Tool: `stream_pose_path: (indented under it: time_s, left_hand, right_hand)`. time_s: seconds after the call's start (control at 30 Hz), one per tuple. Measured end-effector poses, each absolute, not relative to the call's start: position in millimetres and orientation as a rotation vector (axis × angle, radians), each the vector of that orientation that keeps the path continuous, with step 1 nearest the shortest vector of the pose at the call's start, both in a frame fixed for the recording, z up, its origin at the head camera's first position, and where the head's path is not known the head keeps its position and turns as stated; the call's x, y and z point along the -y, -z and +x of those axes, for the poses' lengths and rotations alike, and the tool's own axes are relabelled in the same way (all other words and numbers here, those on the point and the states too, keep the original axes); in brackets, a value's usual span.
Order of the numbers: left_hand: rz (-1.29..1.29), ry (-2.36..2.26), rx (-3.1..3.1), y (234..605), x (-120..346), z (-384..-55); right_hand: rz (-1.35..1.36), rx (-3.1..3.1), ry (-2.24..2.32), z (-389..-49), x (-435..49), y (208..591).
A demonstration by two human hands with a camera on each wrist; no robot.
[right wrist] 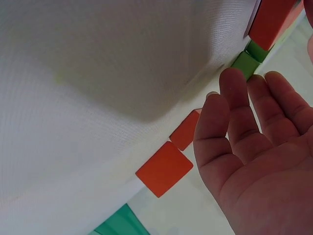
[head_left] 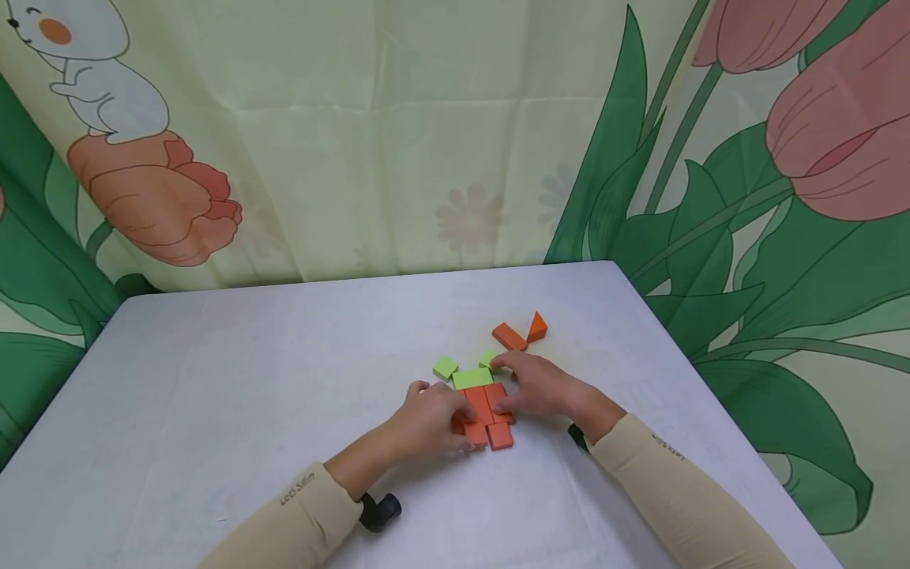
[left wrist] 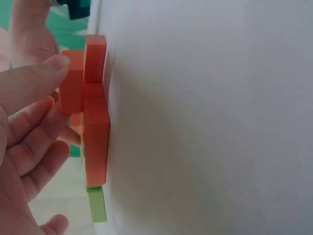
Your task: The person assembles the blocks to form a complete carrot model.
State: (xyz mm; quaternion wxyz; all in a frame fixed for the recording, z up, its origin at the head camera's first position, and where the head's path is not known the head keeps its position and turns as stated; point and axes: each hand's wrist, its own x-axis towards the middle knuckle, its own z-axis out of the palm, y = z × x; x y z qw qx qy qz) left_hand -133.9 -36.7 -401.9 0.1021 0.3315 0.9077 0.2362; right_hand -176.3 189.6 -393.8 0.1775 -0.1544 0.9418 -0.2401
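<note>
- A small red block [left wrist: 72, 93] was pinched at the near end of a block cluster on the counter [head_left: 284, 379], sitting higher than the red pieces beside it.
- The left hand [head_left: 426, 423] had that block between its thumb and fingertips, the remaining fingers loosely bent.
- Just to its right lay another small red block [head_left: 501, 436], flat on the counter.
- Beyond these, longer red blocks [head_left: 478, 403] lay side by side, partly covered by the hands.
- The right hand [head_left: 543, 385] was open around the cluster's right side — fingers parted and gently curved, thumb over the red pieces, with nothing in its grasp; whether its forefinger touched the small green block [head_left: 486, 359] could not be told.
- A wider green block [head_left: 472, 378] lay across the far end of the red ones, and a second small green piece [head_left: 445, 368] lay off its left corner.
- Farther off, apart from the cluster, an orange bar [head_left: 509, 337] lay just beside an orange triangle [head_left: 536, 327].
- Both arms wore beige sleeves [head_left: 291, 514].
- Behind the counter hung a printed curtain [head_left: 313, 158] — a white animal at left, pink tulips at right.
</note>
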Motion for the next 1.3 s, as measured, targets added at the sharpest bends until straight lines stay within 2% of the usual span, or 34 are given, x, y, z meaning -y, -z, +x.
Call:
stream_pose_path:
  time_s: [1.3]
  left_hand:
    - [0.981,-0.570,-2.728,406.2,30.6,-126.7]
  right_hand:
    - [-0.486,-2.665,0.680,-175.0,-191.5,392.4]
